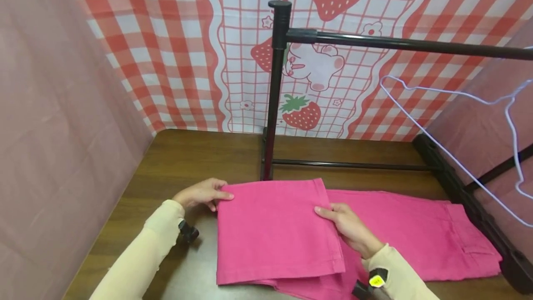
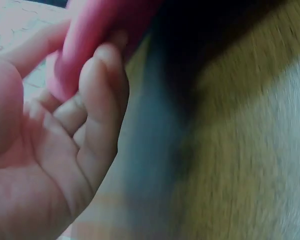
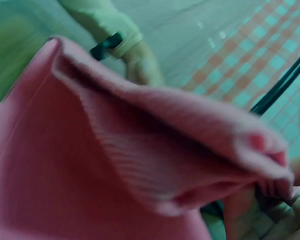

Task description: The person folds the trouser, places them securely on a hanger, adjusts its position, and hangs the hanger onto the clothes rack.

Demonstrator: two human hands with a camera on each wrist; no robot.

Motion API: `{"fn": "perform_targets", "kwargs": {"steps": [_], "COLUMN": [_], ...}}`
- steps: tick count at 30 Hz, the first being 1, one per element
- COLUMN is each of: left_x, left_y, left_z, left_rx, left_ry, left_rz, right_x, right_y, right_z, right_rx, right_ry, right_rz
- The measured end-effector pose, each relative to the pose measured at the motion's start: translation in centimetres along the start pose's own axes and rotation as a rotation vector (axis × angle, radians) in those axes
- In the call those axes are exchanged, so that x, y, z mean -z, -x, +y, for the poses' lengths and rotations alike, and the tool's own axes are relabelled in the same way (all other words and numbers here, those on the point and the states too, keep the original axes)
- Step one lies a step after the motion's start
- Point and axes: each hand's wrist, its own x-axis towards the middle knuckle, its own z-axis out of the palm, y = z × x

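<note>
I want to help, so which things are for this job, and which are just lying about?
In the job:
- pink trousers
- left hand and right hand, holding them
- table underneath

Seemingly not in use:
- pale hanger
- black rack
- strawberry cloth behind

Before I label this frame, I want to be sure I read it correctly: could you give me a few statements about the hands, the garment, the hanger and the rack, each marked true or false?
1. The left hand and the right hand both hold the pink garment. True.
2. The pale hanger is at the right side of the head view. True.
3. The pink garment hangs from the pale hanger. False: part of it lies on the wooden table, and the hands hold another part.
4. The black rack stands on the wooden table. True.
5. The left hand grips the black rack. False: it grips an edge of the pink garment.
</note>
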Motion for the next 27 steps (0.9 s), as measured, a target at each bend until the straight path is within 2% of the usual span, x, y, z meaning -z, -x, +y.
{"fn": "perform_targets", "kwargs": {"steps": [7, 13, 16, 23, 27], "left_x": [0.4, 0.0, -0.1, -0.5, -1.3], "left_y": [-0.5, -1.0, -1.1, -1.5, -2.0], "left_z": [-0.6, -0.6, -0.4, 0.1, 0.0], "left_rx": [-0.047, -0.029, -0.027, -0.086, -0.129], "left_ry": [-0.057, -0.076, -0.083, -0.088, -0.121], "left_rz": [-0.083, -0.169, -0.19, -0.224, -0.295], "right_x": [0.7, 1.7, 2.3, 4.3, 5.0], "right_y": [1.5, 2.4, 3.0, 4.1, 4.6], "right_z": [-1.5, -3.0, -3.8, -4.3, -4.2], "right_rx": [0.018, 0.013, 0.007, -0.015, -0.048], "right_ry": [-0.05, -0.059, -0.063, -0.104, -0.098], "right_rz": [-0.05, -0.082, -0.062, 0.015, 0.049]}}
